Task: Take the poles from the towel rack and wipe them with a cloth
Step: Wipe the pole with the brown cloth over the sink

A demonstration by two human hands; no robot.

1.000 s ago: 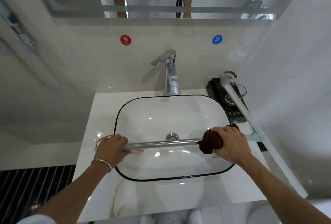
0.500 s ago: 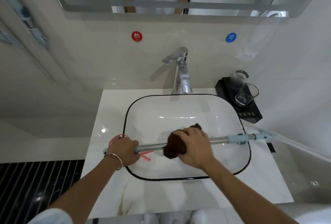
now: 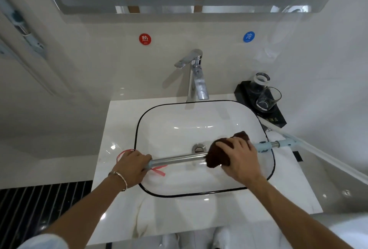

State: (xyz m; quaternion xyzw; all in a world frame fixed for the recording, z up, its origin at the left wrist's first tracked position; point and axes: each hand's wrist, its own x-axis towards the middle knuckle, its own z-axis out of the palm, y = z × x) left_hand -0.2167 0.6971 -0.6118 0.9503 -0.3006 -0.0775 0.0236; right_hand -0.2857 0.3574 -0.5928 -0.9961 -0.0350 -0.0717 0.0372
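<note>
A metal pole (image 3: pixel 179 158) with light blue plastic fittings lies level across the white sink (image 3: pixel 199 194). My left hand (image 3: pixel 133 167) grips its left end, where a red string loop (image 3: pixel 159 170) hangs. My right hand (image 3: pixel 240 161) holds a dark brown cloth (image 3: pixel 218 156) wrapped round the pole, right of the drain. The pole's right end (image 3: pixel 264 146) sticks out past the cloth with a blue sleeve. The part of the pole under the cloth is hidden.
A chrome faucet (image 3: pixel 196 77) stands behind the basin. Two glasses (image 3: pixel 266 97) sit on a black tray (image 3: pixel 276 116) at the back right. A white and blue rail (image 3: pixel 310 147) runs along the right wall. A mirror hangs above. Dark slatted floor lies at lower left.
My right hand slid the cloth left along the pole to its middle, then back to the right. The left hand kept its grip on the left end.
</note>
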